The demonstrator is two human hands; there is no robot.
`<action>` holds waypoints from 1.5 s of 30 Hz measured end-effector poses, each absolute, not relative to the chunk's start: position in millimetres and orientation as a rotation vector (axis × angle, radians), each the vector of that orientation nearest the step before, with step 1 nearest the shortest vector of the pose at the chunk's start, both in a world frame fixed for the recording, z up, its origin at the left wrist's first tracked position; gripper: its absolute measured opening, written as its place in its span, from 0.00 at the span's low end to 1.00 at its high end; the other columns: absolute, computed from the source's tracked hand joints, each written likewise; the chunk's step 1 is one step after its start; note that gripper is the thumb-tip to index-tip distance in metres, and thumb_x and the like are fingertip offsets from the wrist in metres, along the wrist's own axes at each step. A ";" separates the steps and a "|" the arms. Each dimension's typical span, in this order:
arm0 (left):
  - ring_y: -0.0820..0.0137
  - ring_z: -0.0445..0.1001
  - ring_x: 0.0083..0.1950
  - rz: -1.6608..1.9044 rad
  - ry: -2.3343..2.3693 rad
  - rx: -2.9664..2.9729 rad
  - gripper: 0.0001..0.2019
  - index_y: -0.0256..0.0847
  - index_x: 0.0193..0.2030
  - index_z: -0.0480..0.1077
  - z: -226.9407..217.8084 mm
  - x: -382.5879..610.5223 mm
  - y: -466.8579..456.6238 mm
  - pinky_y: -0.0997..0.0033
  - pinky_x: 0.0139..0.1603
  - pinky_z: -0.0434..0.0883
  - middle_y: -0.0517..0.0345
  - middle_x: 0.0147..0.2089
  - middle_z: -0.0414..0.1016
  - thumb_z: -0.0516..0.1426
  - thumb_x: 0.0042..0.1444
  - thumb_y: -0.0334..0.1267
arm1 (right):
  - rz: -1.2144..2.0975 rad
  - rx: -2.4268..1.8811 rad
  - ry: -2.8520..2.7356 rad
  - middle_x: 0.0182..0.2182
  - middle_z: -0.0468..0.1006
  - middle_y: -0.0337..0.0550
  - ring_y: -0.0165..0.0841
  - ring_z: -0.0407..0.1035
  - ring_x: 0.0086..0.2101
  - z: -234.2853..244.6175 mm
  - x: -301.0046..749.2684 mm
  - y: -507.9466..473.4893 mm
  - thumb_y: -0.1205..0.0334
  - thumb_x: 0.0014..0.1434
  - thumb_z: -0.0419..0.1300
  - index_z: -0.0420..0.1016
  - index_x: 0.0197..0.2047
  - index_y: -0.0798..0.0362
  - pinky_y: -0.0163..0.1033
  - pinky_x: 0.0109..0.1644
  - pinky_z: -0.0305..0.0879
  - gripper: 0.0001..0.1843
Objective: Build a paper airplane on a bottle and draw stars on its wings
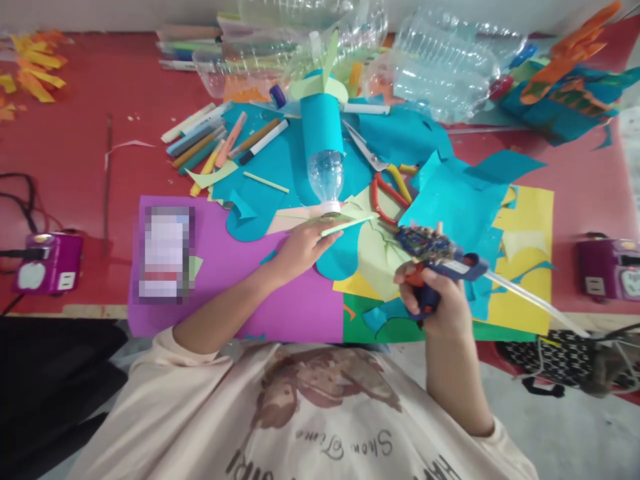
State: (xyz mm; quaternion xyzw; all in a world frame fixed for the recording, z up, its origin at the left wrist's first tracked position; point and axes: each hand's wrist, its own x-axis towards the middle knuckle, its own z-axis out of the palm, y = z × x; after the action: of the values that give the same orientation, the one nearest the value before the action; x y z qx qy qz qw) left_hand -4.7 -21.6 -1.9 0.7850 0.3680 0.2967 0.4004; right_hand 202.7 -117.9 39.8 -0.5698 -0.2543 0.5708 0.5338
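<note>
Pinched in my left hand [303,252] is a pale green paper strip [353,224], its free end pointing right. Just above that hand lies a clear plastic bottle [326,172] wrapped in blue paper, its capped neck toward me and pale green paper fins [320,87] at its far end. My right hand [443,303] grips a dark blue glue gun [457,268] with a clear glue stick [537,303] sticking out of its back. The gun's front is caked with dark, multicoloured residue and points left. Red-and-yellow-handled scissors [385,183] rest between the bottle and the gun.
Purple card [240,260], yellow card [523,287] and blue paper scraps [457,193] cover the red table [75,153]. Markers [200,137] lie left of the bottle. Clear plastic bottles [440,63] stand behind. A phone [165,253] lies at left; purple boxes [53,263] sit at both sides.
</note>
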 end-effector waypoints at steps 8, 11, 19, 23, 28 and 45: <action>0.68 0.74 0.60 0.800 0.881 2.266 0.17 0.39 0.61 0.68 -2.2 -9.3 -22.3 0.69 0.61 0.71 0.53 0.58 0.76 0.48 0.70 0.33 | 1.530 -1.335 -0.785 0.17 0.71 0.38 0.26 0.61 0.15 21.2 180.6 -137.5 0.51 0.51 0.66 0.74 0.25 0.53 0.32 0.15 0.54 0.14; 0.67 0.75 0.59 0.760 0.928 2.294 0.17 0.40 0.63 0.67 -2.4 -12.4 -18.1 0.71 0.59 0.72 0.53 0.59 0.75 0.49 0.69 0.33 | 1.543 -1.372 -0.819 0.16 0.70 0.37 0.26 0.60 0.16 19.1 179.7 -137.7 0.50 0.52 0.65 0.72 0.23 0.53 0.33 0.17 0.55 0.16; 0.69 0.75 0.59 0.709 0.857 2.336 0.28 0.45 0.64 0.66 -5.7 -14.1 -13.5 0.71 0.60 0.72 0.60 0.60 0.74 0.49 0.60 0.19 | 1.509 -1.433 -0.821 0.14 0.68 0.36 0.26 0.60 0.15 20.6 168.3 -130.1 0.48 0.50 0.66 0.72 0.22 0.52 0.33 0.15 0.56 0.17; 0.68 0.75 0.59 0.769 0.828 2.339 0.29 0.43 0.63 0.67 -6.2 -14.0 -14.8 0.71 0.60 0.72 0.58 0.60 0.75 0.49 0.58 0.18 | 1.501 -1.455 -0.816 0.14 0.67 0.36 0.26 0.59 0.15 21.6 168.8 -130.0 0.49 0.49 0.66 0.70 0.21 0.52 0.33 0.15 0.56 0.17; 0.69 0.74 0.60 0.757 0.841 2.313 0.23 0.43 0.62 0.68 -4.5 -13.7 -14.4 0.73 0.61 0.71 0.59 0.60 0.75 0.51 0.63 0.22 | 1.499 -1.468 -0.811 0.13 0.67 0.35 0.25 0.58 0.14 22.4 169.9 -129.4 0.50 0.49 0.66 0.69 0.20 0.52 0.33 0.15 0.54 0.17; 0.70 0.76 0.58 0.769 0.848 2.384 0.30 0.40 0.62 0.67 -8.0 -13.6 -12.9 0.73 0.60 0.73 0.57 0.58 0.76 0.49 0.55 0.16 | 1.490 -1.458 -0.851 0.13 0.67 0.34 0.24 0.58 0.13 20.2 168.7 -126.7 0.53 0.50 0.64 0.67 0.21 0.53 0.32 0.16 0.55 0.15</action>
State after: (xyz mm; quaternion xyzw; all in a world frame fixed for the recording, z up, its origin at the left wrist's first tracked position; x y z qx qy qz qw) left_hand -13.6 -12.9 -8.0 0.8738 0.3108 0.2817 0.2459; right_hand 168.7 -126.7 20.2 -0.5846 -0.3409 0.5973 0.4304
